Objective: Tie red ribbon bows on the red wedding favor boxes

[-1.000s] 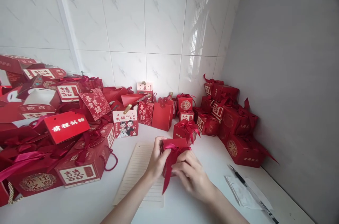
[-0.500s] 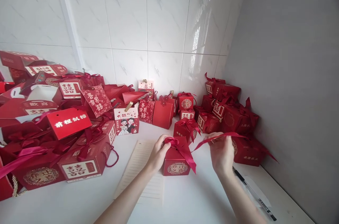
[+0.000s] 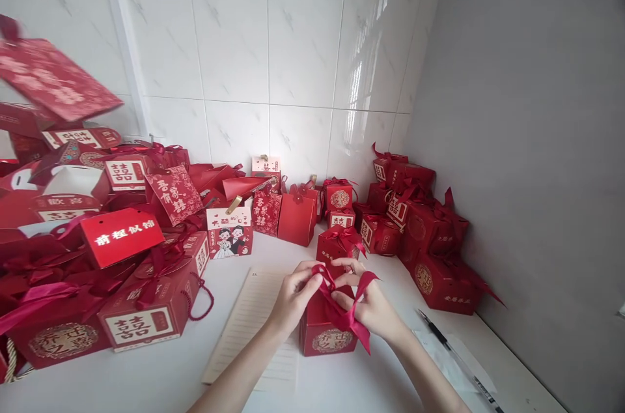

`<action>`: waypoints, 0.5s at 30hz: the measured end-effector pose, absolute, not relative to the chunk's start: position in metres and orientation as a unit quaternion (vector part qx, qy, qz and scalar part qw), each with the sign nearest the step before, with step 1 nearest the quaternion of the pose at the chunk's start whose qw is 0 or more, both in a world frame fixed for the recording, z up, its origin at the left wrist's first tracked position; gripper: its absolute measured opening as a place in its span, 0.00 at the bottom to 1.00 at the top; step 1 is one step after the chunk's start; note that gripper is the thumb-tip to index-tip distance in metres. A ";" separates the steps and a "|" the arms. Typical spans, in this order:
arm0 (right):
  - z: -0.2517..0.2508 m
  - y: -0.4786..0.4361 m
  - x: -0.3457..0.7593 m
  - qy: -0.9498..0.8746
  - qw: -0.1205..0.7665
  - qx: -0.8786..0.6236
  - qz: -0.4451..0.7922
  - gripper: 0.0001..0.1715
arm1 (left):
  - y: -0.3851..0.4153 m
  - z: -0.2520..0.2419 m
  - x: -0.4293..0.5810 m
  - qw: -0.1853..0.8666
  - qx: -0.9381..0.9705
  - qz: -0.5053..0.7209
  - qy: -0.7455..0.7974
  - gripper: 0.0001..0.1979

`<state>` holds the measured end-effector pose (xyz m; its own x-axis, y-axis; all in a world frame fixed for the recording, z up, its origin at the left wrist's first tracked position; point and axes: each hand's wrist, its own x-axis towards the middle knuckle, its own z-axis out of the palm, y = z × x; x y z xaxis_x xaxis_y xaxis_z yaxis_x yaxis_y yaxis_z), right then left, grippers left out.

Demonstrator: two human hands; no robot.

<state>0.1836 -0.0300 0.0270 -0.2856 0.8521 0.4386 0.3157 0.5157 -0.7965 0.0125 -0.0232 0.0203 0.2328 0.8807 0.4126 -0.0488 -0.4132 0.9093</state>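
A small red box [image 3: 328, 340] with a round gold emblem stands upright on the white table in front of me. Its red ribbon [image 3: 360, 333] is looped on top, and one tail hangs over the front right edge. My left hand [image 3: 297, 299] pinches a ribbon loop at the box's top left. From the right, my right hand [image 3: 364, 302] has its fingers bent round the ribbon, close to my left fingertips. The crossing of the ribbon is partly hidden by the fingers.
Lined paper [image 3: 244, 328] lies left of the box, and a black pen [image 3: 456, 354] lies at the right. Many red boxes [image 3: 141, 322] are heaped at the left, more [image 3: 446, 283] at the right wall. A red patterned box [image 3: 58, 81] shows blurred at the upper left.
My right hand has come in from the right to the box top, bringing the ribbon tail it held outstretched. My left hand stays on the loop. The patterned box has appeared at the upper left.
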 end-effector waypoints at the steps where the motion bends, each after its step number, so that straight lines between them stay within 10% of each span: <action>1: 0.028 -0.030 0.183 -0.739 0.457 -0.387 0.308 0.08 | -0.024 0.021 0.013 0.442 0.659 0.525 0.308 0.14; 15: 0.031 -0.029 0.177 -0.660 0.518 -0.358 0.409 0.15 | -0.032 0.027 0.008 0.292 0.777 0.483 0.280 0.09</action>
<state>0.1770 -0.0292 0.0313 -0.2062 0.8967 0.3917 0.0490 0.4093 -0.9111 0.0078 -0.0319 0.0269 0.3763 0.7163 0.5876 0.1522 -0.6734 0.7234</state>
